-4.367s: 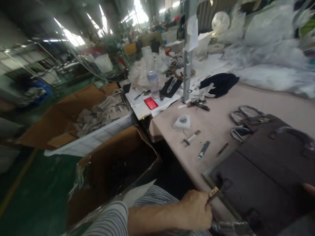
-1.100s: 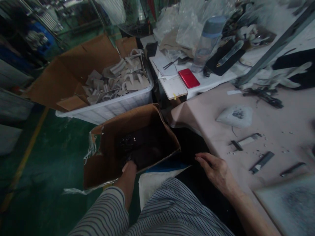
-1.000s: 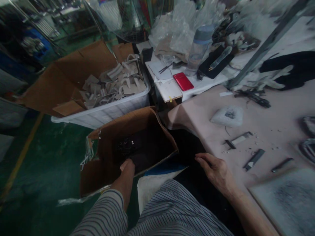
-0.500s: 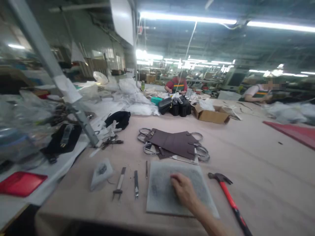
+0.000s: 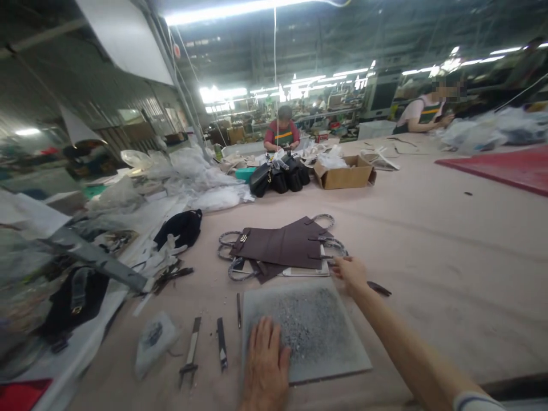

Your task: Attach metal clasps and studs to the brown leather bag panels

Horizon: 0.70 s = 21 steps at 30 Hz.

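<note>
My left hand point(image 5: 266, 362) lies flat with fingers stretched on a grey square board point(image 5: 317, 365), whose top is dark and speckled. Beyond the board, my right hand point(image 5: 350, 274) has its fingers closed at a wrapped handle point(image 5: 336, 244) on the right end of the stacked dark brown bag panels point(image 5: 278, 245). The fingertips are small in view. Behind my right forearm a dark claw hammer head point(image 5: 379, 288) shows in part; its handle is hidden. Left of the board lie a thin metal punch point(image 5: 238, 311), a flat dark tool point(image 5: 221, 344) and a pronged tool point(image 5: 190, 354).
A plastic bag of small dark parts point(image 5: 154, 337) lies at the left. Black bags point(image 5: 280, 177) and a cardboard box point(image 5: 346, 174) stand at the back. A metal post point(image 5: 103, 262) slants at the left; a red sheet point(image 5: 500, 165) lies right. Two people sit across the table.
My right hand has gone from the board to the right end of the panels. My left hand has come into view, flat on the board. The view has shifted right.
</note>
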Motion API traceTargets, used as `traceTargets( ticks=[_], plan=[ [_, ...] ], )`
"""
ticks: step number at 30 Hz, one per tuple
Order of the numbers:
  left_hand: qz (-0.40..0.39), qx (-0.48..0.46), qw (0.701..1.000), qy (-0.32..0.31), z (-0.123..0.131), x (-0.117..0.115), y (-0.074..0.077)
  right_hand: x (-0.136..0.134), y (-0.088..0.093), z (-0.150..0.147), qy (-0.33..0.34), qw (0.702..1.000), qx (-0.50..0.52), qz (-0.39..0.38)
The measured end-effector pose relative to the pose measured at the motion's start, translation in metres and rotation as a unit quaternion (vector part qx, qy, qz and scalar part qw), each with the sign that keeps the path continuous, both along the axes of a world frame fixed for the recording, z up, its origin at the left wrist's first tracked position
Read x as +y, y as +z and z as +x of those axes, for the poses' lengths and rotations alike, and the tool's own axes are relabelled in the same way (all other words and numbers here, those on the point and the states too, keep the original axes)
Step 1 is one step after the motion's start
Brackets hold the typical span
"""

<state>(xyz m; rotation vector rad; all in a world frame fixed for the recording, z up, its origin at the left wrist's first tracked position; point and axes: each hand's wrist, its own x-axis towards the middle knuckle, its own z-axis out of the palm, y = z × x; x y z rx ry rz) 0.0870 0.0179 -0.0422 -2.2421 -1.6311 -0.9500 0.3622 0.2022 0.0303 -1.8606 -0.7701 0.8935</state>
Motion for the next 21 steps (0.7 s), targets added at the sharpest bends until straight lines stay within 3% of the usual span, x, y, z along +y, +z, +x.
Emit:
traceTargets(
  ticks=[7, 13, 17, 21],
  plan=[
    [-0.022, -0.009, 1.0, 0.019, 0.003, -0.006, 0.005, 0.038, 0.008, -0.002, -0.042, 0.985, 0.132, -0.107],
    [-0.026, 0.003, 0.999, 0.021, 0.004, -0.004, 0.013, 0.051, 0.017, -0.002, -0.056, 0.984, 0.145, -0.09],
    [-0.043, 0.007, 0.999, 0.015, 0.003, -0.004, 0.017, 0.04, 0.036, 0.008, -0.062, 0.985, 0.163, -0.008],
    [-0.055, -0.012, 0.998, 0.014, 0.001, -0.005, 0.017, -0.005, 0.061, 0.036, -0.084, 0.975, 0.197, 0.055]
  ],
)
